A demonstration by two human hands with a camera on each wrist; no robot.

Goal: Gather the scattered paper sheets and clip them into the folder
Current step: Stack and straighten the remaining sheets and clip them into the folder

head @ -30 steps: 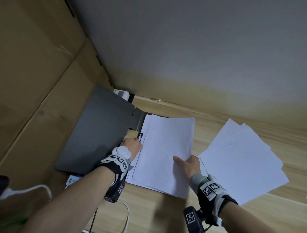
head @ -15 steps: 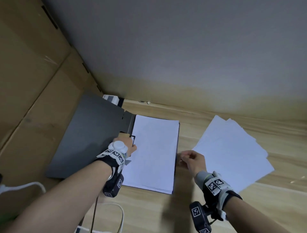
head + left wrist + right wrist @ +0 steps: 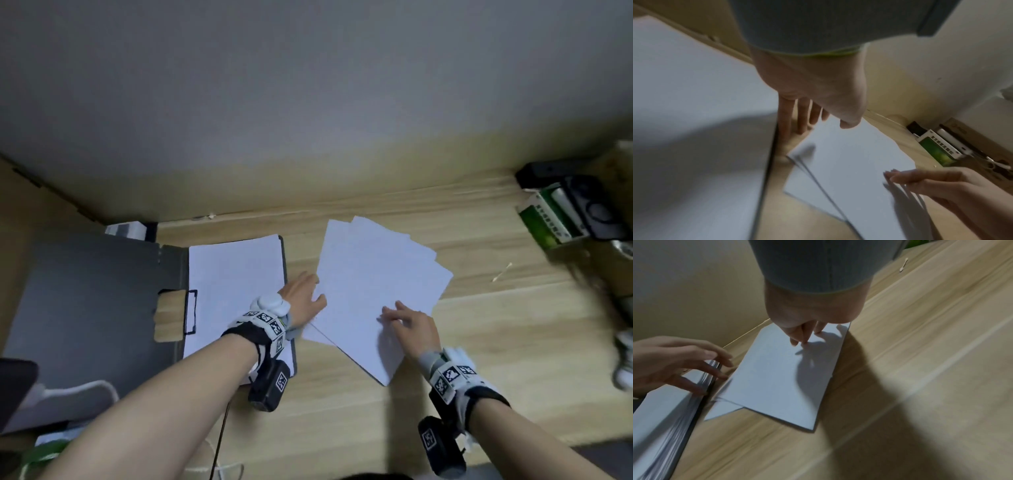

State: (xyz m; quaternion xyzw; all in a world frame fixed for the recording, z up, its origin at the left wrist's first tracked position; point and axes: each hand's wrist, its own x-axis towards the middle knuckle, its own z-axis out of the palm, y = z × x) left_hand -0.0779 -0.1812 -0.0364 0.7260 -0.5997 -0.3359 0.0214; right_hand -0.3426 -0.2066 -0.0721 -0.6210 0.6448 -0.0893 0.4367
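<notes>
An open dark grey folder (image 3: 85, 308) lies at the left, its black clip (image 3: 190, 311) by the spine. A squared stack of white sheets (image 3: 236, 284) fills its right half. Several loose sheets (image 3: 373, 284) lie fanned on the wooden table to the right. My left hand (image 3: 301, 294) reaches over the folder's right edge, fingers straight, tips on the table at the loose sheets' left edge (image 3: 849, 154). My right hand (image 3: 407, 318) presses its fingertips (image 3: 803, 337) on the top loose sheet (image 3: 781, 378). Neither hand grips anything.
A green-and-white box (image 3: 548, 219) and black devices stand at the far right by the wall. A cotton swab (image 3: 501, 272) lies right of the sheets. A white cable (image 3: 78, 387) runs at the bottom left. Cardboard rises behind the folder's left flap.
My left hand left the clip and crossed the stack rightward to the loose sheets. My right hand moved from the folder's right edge onto the loose sheets. The head view swung right.
</notes>
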